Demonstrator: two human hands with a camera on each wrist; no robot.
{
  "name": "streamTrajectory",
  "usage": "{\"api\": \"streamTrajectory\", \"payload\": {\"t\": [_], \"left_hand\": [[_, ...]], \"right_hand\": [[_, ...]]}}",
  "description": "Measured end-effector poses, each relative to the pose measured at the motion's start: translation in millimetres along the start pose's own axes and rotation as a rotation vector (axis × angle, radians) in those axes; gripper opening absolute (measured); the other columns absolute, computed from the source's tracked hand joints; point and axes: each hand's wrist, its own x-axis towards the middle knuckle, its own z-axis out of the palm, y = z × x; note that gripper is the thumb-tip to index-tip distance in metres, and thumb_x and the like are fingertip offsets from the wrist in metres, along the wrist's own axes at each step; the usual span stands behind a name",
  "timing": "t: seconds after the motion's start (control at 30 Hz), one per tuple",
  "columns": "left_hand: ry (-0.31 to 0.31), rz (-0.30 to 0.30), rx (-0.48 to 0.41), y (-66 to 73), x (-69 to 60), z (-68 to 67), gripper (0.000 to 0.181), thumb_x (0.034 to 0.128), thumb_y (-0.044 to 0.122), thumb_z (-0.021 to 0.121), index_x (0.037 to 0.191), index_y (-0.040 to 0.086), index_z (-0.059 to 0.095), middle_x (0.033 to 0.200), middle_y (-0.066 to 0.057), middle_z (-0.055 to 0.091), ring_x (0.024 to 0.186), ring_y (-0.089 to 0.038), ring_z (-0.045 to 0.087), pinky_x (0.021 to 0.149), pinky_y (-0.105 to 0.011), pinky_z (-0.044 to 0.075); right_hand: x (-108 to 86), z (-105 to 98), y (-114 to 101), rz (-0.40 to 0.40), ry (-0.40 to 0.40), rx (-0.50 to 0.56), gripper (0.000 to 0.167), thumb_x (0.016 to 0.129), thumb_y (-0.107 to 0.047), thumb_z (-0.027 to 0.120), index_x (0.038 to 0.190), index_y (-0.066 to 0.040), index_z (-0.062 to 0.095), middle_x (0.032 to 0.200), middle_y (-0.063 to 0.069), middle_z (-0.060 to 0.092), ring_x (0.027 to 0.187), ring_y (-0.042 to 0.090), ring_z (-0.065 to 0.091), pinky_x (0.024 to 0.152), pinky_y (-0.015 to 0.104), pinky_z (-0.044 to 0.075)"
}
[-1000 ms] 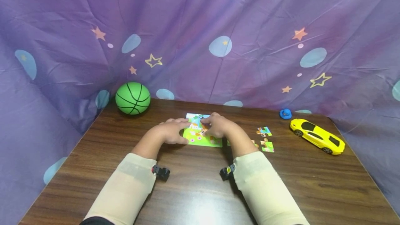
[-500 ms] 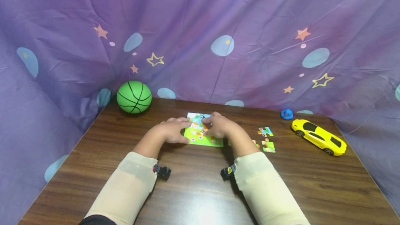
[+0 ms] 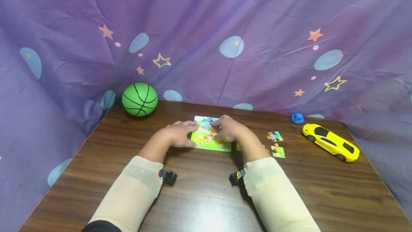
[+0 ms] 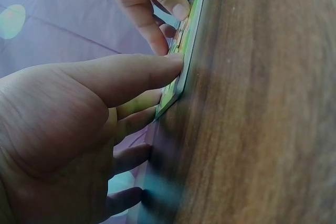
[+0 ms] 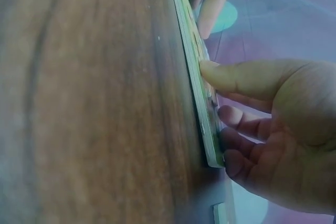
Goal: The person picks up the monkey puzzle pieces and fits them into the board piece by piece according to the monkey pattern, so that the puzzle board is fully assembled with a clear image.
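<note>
A jigsaw puzzle board with a bright cartoon scene lies flat on the table. My left hand rests at its left side, fingers fairly straight; in the left wrist view the thumb touches the board's near corner. My right hand covers the right part of the board. Its thumb and index finger pinch an orange-brown puzzle piece set in the picture. In the right wrist view the right thumb presses on the board's top face. What lies beneath the right palm is hidden.
Loose puzzle pieces lie right of the right forearm, partly hidden by it. A yellow toy car and a blue rubber duck stand at the right. At back left is a green ball. A purple curtain hangs behind the table.
The head view has shifted slightly, so the whole scene sits a little further right. Both hands keep nearly the same place on the board.
</note>
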Motion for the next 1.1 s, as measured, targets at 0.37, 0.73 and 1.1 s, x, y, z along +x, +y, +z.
{"api": "streamTrajectory", "payload": {"t": [0.37, 0.73, 1.1], "left_hand": [[-0.002, 0.006, 0.012, 2.5, -0.7, -5.6, 0.084, 0.0965, 0.051, 0.073, 0.169, 0.030, 0.035, 0.181, 0.006, 0.023, 0.166, -0.034, 0.021, 0.132, -0.068, 0.022], [-0.002, 0.003, 0.006, 1.7, -1.2, -2.9, 0.085, 0.0968, 0.050, 0.073, 0.169, 0.029, 0.034, 0.181, 0.005, 0.023, 0.166, -0.034, 0.021, 0.133, -0.068, 0.021], [-0.005, 0.002, -0.005, 2.4, -2.2, -2.0, 0.085, 0.0965, 0.050, 0.074, 0.169, 0.030, 0.034, 0.181, 0.005, 0.022, 0.167, -0.034, 0.021, 0.132, -0.069, 0.021]], "right_hand": [[-1.6, -7.0, 9.7, -0.110, 0.022, 0.009, 0.065, 0.092, -0.028, 0.084, 0.152, -0.019, 0.062, 0.148, 0.016, 0.057, 0.134, 0.036, 0.061, 0.123, 0.057, 0.045], [0.2, -3.2, 7.3, -0.094, 0.025, 0.050, 0.058, 0.092, -0.020, 0.083, 0.147, -0.014, 0.067, 0.130, 0.010, 0.069, 0.122, 0.028, 0.066, 0.115, 0.050, 0.052], [-0.5, -2.7, 6.1, -0.079, 0.039, 0.089, 0.059, 0.089, -0.022, 0.086, 0.144, -0.014, 0.068, 0.125, 0.010, 0.071, 0.119, 0.028, 0.066, 0.111, 0.049, 0.055]]}}
